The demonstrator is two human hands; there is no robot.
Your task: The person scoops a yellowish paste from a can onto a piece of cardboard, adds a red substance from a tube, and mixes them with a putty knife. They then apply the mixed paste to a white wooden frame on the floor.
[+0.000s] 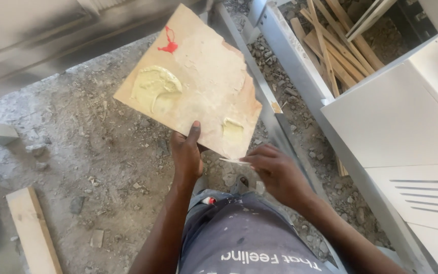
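Rough grey ground (92, 152), strewn with grit and small stones, fills most of the view from the head camera; a pale wooden offcut (32, 228) lies on it at the near left, and a bundle of thin wooden battens (338, 40) lies in the rubble at the far right; a grey metal rail (300, 76) runs from the far middle towards the near right, and white panels (401, 122) stand along the right side.

Held up over the ground in the middle of the view is a flat tan board (198, 81), tilted so one corner points far and another near; its face is scuffed and peeling, with a red mark (169, 43) near the far corner, a large patch of yellowish putty (155, 89) on its left part and a smaller dab (232, 129) near the lower edge.

Reaching up from the near side with the forearm almost straight, the left hand (187, 155) is clamped on the board's lower edge, thumb lying flat on the face and the fingers hidden behind it.

Bent inwards at the wrist just right of it, the right hand (275, 170) has its fingers closed together on a thin pale blade (235, 161), whose tip sits just below the board's near corner; whether blade and board touch I cannot tell.
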